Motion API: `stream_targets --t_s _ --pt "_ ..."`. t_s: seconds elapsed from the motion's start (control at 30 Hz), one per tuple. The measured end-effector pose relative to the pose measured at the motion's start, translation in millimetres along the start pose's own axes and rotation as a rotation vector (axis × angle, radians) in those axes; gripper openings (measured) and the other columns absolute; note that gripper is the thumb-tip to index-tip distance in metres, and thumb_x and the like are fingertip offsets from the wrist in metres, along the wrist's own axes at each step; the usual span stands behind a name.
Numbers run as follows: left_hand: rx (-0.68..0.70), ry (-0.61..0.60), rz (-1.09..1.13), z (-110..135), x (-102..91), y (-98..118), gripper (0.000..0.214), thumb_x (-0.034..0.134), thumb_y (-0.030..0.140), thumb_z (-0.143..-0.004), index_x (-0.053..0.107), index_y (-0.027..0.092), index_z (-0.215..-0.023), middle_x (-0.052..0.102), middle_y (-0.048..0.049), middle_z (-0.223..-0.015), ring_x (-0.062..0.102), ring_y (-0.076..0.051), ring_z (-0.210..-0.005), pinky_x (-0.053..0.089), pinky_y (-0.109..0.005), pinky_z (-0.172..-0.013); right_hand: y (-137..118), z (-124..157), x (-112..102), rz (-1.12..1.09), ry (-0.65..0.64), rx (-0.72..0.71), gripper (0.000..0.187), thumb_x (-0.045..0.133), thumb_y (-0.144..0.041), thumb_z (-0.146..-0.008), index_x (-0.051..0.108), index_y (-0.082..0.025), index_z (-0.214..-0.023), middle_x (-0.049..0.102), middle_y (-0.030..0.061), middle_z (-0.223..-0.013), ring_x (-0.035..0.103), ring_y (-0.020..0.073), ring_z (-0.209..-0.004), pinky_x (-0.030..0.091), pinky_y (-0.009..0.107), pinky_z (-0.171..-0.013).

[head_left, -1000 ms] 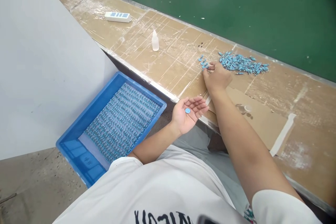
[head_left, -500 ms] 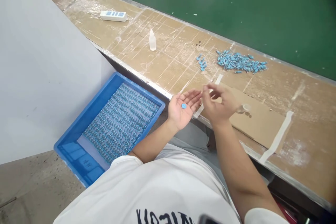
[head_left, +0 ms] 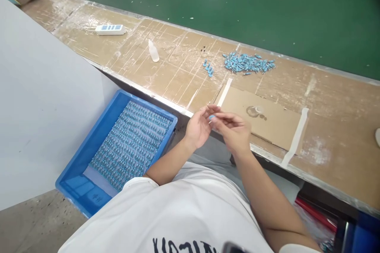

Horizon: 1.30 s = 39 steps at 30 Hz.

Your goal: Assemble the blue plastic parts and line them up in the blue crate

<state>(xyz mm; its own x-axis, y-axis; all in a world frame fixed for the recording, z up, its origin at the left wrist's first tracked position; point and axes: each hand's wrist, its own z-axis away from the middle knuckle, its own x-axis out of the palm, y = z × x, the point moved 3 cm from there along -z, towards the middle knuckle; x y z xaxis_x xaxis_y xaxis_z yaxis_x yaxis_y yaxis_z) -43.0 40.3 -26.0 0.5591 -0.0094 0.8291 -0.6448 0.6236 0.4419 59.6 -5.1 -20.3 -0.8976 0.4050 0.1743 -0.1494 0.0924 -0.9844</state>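
My left hand [head_left: 198, 128] and my right hand [head_left: 234, 130] meet in front of me, just below the bench's near edge. Between their fingertips sits a small blue part [head_left: 211, 117]; both hands have their fingers pinched on it. On the bench further away lies a heap of small blue parts [head_left: 247, 63], with a smaller cluster of blue parts [head_left: 208, 67] to its left. A blue tray [head_left: 89, 154] at my lower left holds several rows of the same blue parts [head_left: 130, 144].
The bench [head_left: 178, 67] is covered in taped cardboard, with a green belt [head_left: 237, 8] behind it. A small white dropper bottle [head_left: 153, 51] and a white power strip [head_left: 109, 29] lie on the bench. A white board [head_left: 38, 102] stands at the left.
My right hand came back from the small cluster on the bench to my left hand. My left hand, flat with a blue part on the palm, has curled its fingers. The view shifted right.
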Motion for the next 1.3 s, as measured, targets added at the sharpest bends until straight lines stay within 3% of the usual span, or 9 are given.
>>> stream_targets --t_s 0.1,0.3,0.5,0.77,0.93,1.0,1.1,1.2,1.3 --pt "0.063 -0.108 -0.102 7 7.2 -6 0.016 0.067 0.024 -0.087 0.076 0.016 -0.098 0.074 -0.0074 -0.103 0.069 -0.017 -0.093 0.054 -0.028 -0.086 0 12 -5 -0.434 0.246 0.26 0.036 0.097 -0.033 -0.063 0.073 -0.027 -0.089 0.068 -0.0049 -0.076 0.053 0.0047 -0.052 0.046 0.014 -0.045" --pt "0.015 -0.05 -0.225 12 5.7 -19 0.029 0.09 0.019 -0.064 0.079 0.017 -0.091 0.074 -0.0082 -0.111 0.07 -0.016 -0.086 0.056 -0.025 -0.075 -6 27 0 -0.666 0.215 0.427 0.039 0.097 -0.033 -0.063 0.07 -0.025 -0.089 0.065 -0.0089 -0.076 0.049 -0.0005 -0.051 0.045 0.006 -0.044" --pt "0.066 -0.077 -0.264 9 3.0 -25 0.033 0.093 0.029 -0.061 0.078 0.021 -0.09 0.075 -0.0033 -0.098 0.063 -0.009 -0.063 0.052 -0.021 -0.054 -9 37 4 -0.712 0.236 0.499 0.041 0.099 -0.034 -0.06 0.071 -0.022 -0.088 0.065 -0.008 -0.078 0.049 -0.0008 -0.05 0.045 0.006 -0.042" --pt "0.003 -0.063 -0.114 11 17.5 -22 0.034 0.089 0.035 -0.069 0.074 0.02 -0.096 0.07 -0.0038 -0.091 0.064 -0.012 -0.069 0.047 -0.02 -0.048 -14 39 -9 -0.47 0.202 0.454 0.035 0.092 -0.042 -0.068 0.072 -0.022 -0.089 0.075 0.0022 -0.088 0.065 0.0106 -0.054 0.052 0.017 -0.042" --pt "0.017 -0.001 0.024 2 18.8 -17 0.012 0.076 0.024 -0.086 0.073 0.018 -0.095 0.066 -0.003 -0.089 0.062 -0.008 -0.077 0.049 -0.018 -0.066 -41 46 -35 -0.033 0.211 0.127 0.015 0.082 -0.038 -0.081 0.074 -0.029 -0.09 0.075 0.0038 -0.083 0.067 0.0204 -0.055 0.054 0.032 -0.046" --pt "-0.013 0.027 0.05 -2 15.9 -17 0.007 0.071 0.02 -0.089 0.072 0.017 -0.095 0.067 -0.0033 -0.091 0.063 -0.008 -0.079 0.049 -0.018 -0.07 -54 31 -58 0.145 0.321 -0.092 0.009 0.08 -0.034 -0.081 0.075 -0.032 -0.089 0.074 0.0029 -0.08 0.066 0.023 -0.056 0.052 0.036 -0.046" --pt "-0.035 0.02 0.078 -5 12.3 -19 0.008 0.067 0.015 -0.091 0.073 0.016 -0.096 0.068 -0.0037 -0.095 0.066 -0.008 -0.083 0.051 -0.019 -0.08 -56 -20 -101 0.37 0.444 -0.314 0.01 0.076 -0.033 -0.082 0.076 -0.027 -0.091 0.074 0.0063 -0.082 0.068 0.0239 -0.06 0.049 0.036 -0.049" --pt "-0.062 0.009 0.1 -7 10.9 -22 0.01 0.064 0.011 -0.092 0.073 0.013 -0.097 0.07 -0.0049 -0.098 0.067 -0.007 -0.085 0.052 -0.017 -0.083 -32 -91 -143 0.581 0.413 -0.246 0.018 0.073 -0.026 -0.078 0.077 -0.018 -0.094 0.074 0.0114 -0.083 0.068 0.0229 -0.063 0.05 0.033 -0.054" --pt "-0.083 0.033 0.093 -8 10.4 -24 0.01 0.065 0.009 -0.09 0.073 0.012 -0.097 0.07 -0.0059 -0.101 0.067 -0.007 -0.085 0.051 -0.014 -0.078 -7 -147 -160 0.916 0.268 -0.22 0.02 0.076 -0.022 -0.081 0.079 -0.02 -0.101 0.075 0.0095 -0.09 0.067 0.0187 -0.07 0.05 0.031 -0.069"
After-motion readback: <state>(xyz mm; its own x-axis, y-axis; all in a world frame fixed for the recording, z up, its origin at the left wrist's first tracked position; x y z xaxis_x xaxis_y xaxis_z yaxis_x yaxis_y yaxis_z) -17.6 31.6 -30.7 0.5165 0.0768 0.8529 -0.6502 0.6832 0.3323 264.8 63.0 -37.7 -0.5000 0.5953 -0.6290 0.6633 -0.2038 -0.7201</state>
